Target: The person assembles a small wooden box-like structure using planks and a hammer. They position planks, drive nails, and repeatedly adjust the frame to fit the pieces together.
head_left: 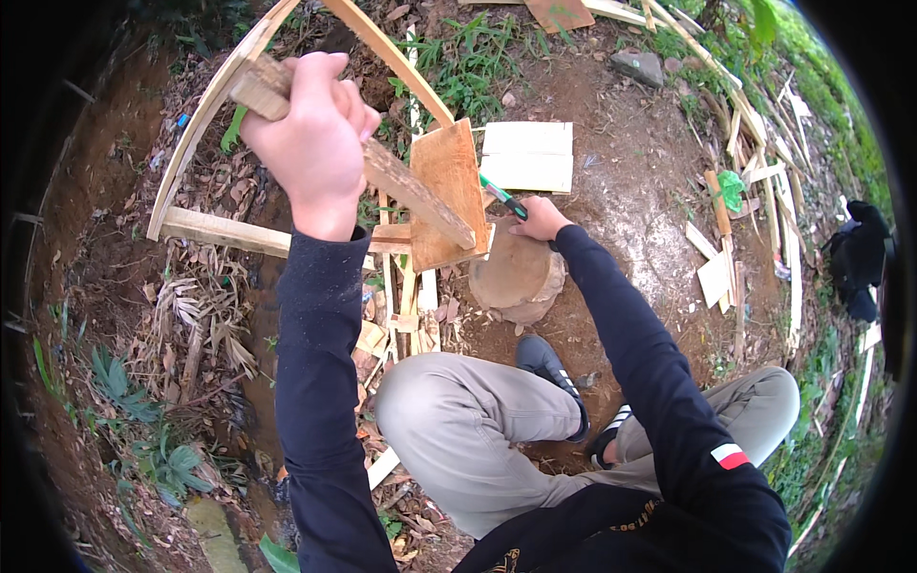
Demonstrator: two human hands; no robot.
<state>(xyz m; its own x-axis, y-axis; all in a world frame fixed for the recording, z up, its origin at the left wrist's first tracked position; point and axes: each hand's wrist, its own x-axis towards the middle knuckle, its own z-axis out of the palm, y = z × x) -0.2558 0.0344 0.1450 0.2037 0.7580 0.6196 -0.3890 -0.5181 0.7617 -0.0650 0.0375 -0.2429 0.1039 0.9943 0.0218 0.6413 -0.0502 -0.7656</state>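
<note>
My left hand [315, 143] is raised at the upper left, its fingers wrapped round a rough brown wooden stick [411, 186]. The stick slants down to the right, and its far end overlaps a thin brown wooden board [445, 158]; I cannot tell whether they touch. Over the far edge of a round tree stump [516, 277], my right hand [540, 219] is closed on a slim green-and-black tool [502, 196]. That tool points up and left toward the board's right edge. Its exact kind is too small to tell.
A pale rectangular sheet [527, 158] lies on the soil beyond the stump. Long wooden strips [224, 231] form an angled frame at the left. Wood offcuts [714, 277] lie at the right, near a black bag [857, 253]. A grey stone [638, 67] sits farther back.
</note>
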